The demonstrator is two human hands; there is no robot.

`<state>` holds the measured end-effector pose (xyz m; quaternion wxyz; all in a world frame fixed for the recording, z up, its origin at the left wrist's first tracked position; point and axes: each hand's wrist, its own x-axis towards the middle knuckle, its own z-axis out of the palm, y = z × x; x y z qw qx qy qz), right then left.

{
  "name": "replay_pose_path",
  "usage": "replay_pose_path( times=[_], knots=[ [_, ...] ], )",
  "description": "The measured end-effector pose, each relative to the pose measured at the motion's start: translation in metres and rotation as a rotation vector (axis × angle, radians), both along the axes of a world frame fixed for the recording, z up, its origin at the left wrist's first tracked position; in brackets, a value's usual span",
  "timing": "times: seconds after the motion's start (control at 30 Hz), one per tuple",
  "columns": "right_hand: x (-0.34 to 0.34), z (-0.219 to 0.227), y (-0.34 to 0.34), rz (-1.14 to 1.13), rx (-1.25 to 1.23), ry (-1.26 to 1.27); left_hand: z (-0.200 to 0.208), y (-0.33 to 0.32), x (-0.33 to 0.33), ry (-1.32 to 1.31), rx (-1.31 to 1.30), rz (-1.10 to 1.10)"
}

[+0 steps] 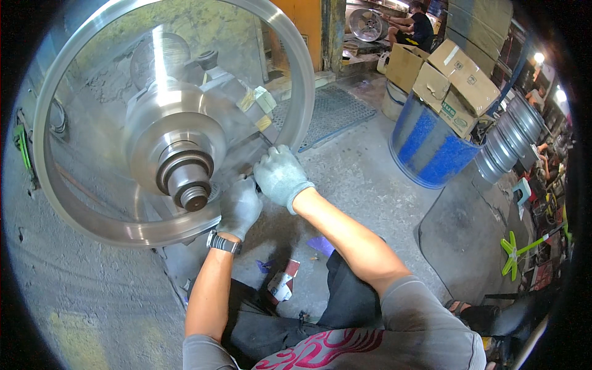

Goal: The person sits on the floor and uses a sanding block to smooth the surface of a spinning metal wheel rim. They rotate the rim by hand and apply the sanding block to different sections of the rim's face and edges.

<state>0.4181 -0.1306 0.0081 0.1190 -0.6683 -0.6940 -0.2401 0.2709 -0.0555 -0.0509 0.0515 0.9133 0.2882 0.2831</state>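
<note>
A large silver wheel rim (298, 117) fills the upper left, mounted around a stepped metal shaft (186, 169). Its inner part is see-through with blur, so it appears to be spinning. My right hand (282, 176), in a grey-green glove, is closed just outside the rim's lower right edge. Beside it, my left hand (240, 206), also gloved, is closed close to the rim, with a striped watch (224, 242) on its wrist. A thin dark piece shows between the hands; what they grip is mostly hidden. Behind the rim stands a machine part with a pale block (265, 100).
A blue striped barrel (431, 145) topped with cardboard boxes (462, 77) stands to the right, beside stacked silver rims (509, 139). A floor grate (336, 114) lies beyond my hands. A crumpled packet (283, 282) is between my legs. Another person (420, 28) sits far back by a wheel.
</note>
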Motion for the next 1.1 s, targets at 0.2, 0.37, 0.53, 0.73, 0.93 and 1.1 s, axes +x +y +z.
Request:
replay_pose_path(
  times=[0.2, 0.37, 0.53, 0.73, 0.93, 1.1],
  knots=[
    [0.002, 0.000, 0.000, 0.001, 0.017, -0.010, 0.007, -0.004, 0.002, 0.008, -0.011, -0.007],
    [-0.001, 0.002, 0.000, -0.001, -0.013, -0.003, 0.002, 0.001, -0.001, -0.004, 0.009, -0.032],
    [-0.001, -0.001, 0.002, -0.017, -0.015, 0.006, 0.006, -0.004, 0.002, -0.029, 0.030, -0.021],
    [-0.002, -0.001, 0.002, -0.012, -0.031, 0.014, 0.007, -0.002, -0.001, -0.010, -0.038, -0.035],
    [-0.001, 0.000, 0.002, -0.032, -0.032, -0.010, 0.009, -0.007, -0.001, -0.006, -0.037, -0.007],
    [-0.002, 0.000, 0.002, -0.028, -0.015, 0.006, 0.006, -0.002, 0.000, -0.031, -0.008, -0.044]
  ],
)
